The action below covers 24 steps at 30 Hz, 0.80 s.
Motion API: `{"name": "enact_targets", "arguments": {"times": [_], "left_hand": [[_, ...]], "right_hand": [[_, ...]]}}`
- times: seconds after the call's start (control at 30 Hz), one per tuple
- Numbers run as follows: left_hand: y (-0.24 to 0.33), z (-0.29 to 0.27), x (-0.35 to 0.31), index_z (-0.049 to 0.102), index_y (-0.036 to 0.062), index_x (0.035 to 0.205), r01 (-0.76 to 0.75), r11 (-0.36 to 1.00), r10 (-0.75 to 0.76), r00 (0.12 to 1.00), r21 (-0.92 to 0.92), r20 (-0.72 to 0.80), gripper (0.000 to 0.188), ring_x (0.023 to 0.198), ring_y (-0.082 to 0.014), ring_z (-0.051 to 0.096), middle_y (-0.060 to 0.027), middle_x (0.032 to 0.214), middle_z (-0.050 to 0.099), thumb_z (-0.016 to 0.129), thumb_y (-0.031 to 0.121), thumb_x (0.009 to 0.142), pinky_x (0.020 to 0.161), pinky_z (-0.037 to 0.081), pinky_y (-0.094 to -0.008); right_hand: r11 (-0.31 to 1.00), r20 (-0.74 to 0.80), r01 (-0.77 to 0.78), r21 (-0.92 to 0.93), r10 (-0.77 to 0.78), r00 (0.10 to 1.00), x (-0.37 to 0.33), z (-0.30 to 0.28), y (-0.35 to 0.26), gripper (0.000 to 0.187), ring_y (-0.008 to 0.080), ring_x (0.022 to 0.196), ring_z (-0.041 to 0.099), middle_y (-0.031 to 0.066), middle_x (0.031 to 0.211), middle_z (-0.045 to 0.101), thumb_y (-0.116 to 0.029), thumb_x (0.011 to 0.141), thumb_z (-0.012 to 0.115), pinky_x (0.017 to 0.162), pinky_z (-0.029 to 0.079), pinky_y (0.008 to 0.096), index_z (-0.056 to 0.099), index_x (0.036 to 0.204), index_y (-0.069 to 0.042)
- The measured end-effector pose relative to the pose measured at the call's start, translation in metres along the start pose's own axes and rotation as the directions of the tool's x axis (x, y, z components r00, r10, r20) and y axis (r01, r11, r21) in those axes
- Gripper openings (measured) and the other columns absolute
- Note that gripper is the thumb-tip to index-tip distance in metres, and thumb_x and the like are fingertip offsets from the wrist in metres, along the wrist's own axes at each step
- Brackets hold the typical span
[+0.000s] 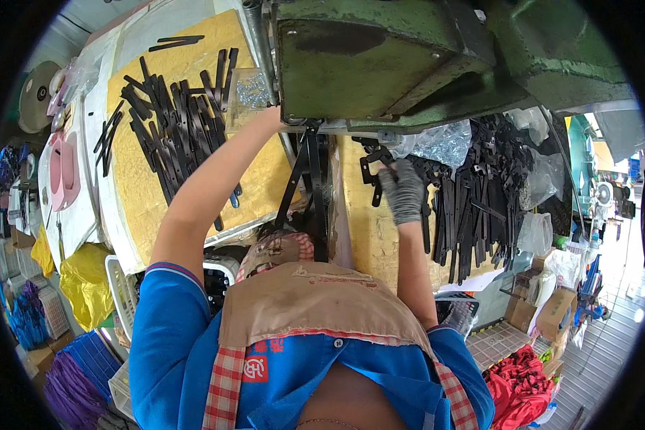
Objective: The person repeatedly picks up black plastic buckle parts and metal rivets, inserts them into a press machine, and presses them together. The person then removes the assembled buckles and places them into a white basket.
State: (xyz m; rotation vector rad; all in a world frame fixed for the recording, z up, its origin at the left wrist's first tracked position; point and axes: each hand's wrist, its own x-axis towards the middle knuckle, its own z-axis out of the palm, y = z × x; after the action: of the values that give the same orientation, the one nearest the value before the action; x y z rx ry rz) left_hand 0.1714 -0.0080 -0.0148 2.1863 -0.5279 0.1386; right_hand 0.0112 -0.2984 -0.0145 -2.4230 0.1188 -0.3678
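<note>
My bare left hand point(274, 118) reaches to the front lower edge of a green machine point(365, 68), which hides its fingers. Just beside it, long black metal strips point(310, 172) hang crossed below the machine's edge. My right hand point(401, 192), in a grey glove, is at the left edge of a heap of small black parts on the right-hand worktop. Its fingertips, a little blurred, close around a small black metal piece point(385, 159). Bent black brackets point(368, 172) lie beside the fingers, and many long black strips point(466, 222) lie to their right.
On the left yellow board point(132, 208) lies a pile of black strips point(183, 129), with a clear tray point(247, 97) of small metal fasteners behind. A plastic bag of fasteners point(444, 143) rests on the right pile. White baskets point(118, 294) and red cloth point(519, 387) stand lower down.
</note>
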Motion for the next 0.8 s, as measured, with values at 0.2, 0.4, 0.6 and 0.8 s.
{"name": "enact_targets", "arguments": {"times": [0.2,0.4,0.6,0.8], "left_hand": [[0.039,0.002,-0.054,0.065,-0.002,0.095,-0.086,0.829,-0.024,0.982,-0.553,-0.189,0.012,0.064,-0.0132,0.051,-0.0056,0.077,0.059,0.067,0.005,0.085,0.06,0.043,-0.0291],[0.062,0.002,-0.073,0.069,0.0013,0.094,-0.026,0.936,-0.058,0.972,-0.351,-0.228,0.011,0.068,-0.0123,0.053,-0.0047,0.079,0.062,0.07,0.006,0.083,0.062,0.043,-0.0274],[0.042,-0.009,-0.078,0.067,0.0006,0.093,-0.068,0.984,0.004,0.935,-0.167,-0.355,0.017,0.079,-0.0262,0.059,-0.0135,0.092,0.059,0.073,0.011,0.08,0.071,0.047,-0.0318],[0.015,-0.04,-0.041,0.07,0.0074,0.096,-0.135,0.911,0.111,0.99,0.389,0.084,0.026,0.115,-0.0342,0.047,-0.0144,0.116,0.057,0.073,0.02,0.073,0.093,0.041,-0.0461]], "right_hand": [[0.987,0.083,0.004,-0.16,0.009,0.997,0.006,0.001,0.045,0.036,0.0306,0.074,0.064,0.0124,0.078,0.064,-0.031,0.077,0.08,0.066,0.051,0.0404,0.062,0.091,-0.004],[0.897,0.344,0.118,-0.426,0.041,0.938,0.032,-0.012,0.034,0.038,0.0333,0.084,0.064,0.0159,0.084,0.067,-0.033,0.074,0.08,0.074,0.052,0.0424,0.067,0.092,-0.002],[0.882,0.44,0.089,-0.464,0.143,0.886,0.028,-0.008,0.024,0.053,0.0359,0.103,0.062,0.0216,0.105,0.066,-0.037,0.076,0.075,0.091,0.05,0.0442,0.062,0.112,0.001],[0.857,0.47,0.212,-0.469,0.038,0.882,0.035,-0.006,0.009,0.047,0.0357,0.089,0.064,0.0172,0.091,0.068,-0.027,0.068,0.08,0.079,0.052,0.0448,0.063,0.103,-0.001]]}}
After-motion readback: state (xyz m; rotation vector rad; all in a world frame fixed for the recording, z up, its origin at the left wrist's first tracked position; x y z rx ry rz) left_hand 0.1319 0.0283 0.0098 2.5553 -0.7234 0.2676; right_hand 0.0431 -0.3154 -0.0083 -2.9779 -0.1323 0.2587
